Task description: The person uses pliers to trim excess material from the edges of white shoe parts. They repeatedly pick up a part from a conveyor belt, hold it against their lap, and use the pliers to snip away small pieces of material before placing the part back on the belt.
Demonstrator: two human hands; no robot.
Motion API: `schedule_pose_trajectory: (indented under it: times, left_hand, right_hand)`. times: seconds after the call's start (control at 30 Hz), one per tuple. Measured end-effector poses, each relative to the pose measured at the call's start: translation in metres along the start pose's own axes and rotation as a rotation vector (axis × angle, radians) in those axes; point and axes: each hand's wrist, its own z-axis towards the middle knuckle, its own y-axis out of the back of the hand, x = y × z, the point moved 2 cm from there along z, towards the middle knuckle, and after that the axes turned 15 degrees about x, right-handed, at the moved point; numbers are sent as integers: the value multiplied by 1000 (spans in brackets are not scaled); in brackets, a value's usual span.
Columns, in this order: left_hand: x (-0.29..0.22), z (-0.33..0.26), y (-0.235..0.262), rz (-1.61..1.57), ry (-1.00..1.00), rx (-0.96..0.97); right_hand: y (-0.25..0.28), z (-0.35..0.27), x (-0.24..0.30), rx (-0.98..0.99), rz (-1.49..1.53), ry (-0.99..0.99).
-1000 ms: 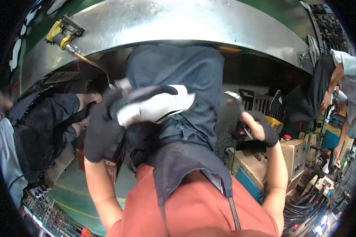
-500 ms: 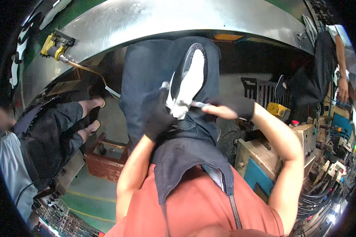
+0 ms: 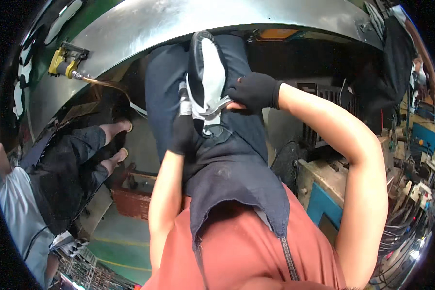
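A black-and-white shoe upper [image 3: 207,77] rests upright against my dark apron [image 3: 227,164], toe end pointing away from me. My left hand [image 3: 182,133], in a black glove, grips its lower left side. My right hand [image 3: 254,92], also in a black glove, holds its right edge near the grey strip. Both forearms are bare. Which tool, if any, sits between the fingers is hidden.
A curved metal machine cover [image 3: 188,24] arches across the top, with a yellow fitting and hose [image 3: 63,63] at its left. A seated person in dark clothes [image 3: 67,164] is at left beside a brown crate [image 3: 130,198]. Blue machinery and cables [image 3: 401,183] crowd the right.
The shoe upper has turned from lying crosswise to upright. My right hand came in from the right side and took hold of it; my left hand shifted lower on it.
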Motion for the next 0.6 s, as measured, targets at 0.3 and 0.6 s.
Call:
schedule_pose_trajectory:
  times: [0.3,0.6]
  left_hand:
    - [40,49,73,1377,-365,-208]
    - [-4,13,43,806,-284,267]
  right_hand:
    - [74,-45,17,888,249,-455]
    - [11,-10,75,-15,397,-197]
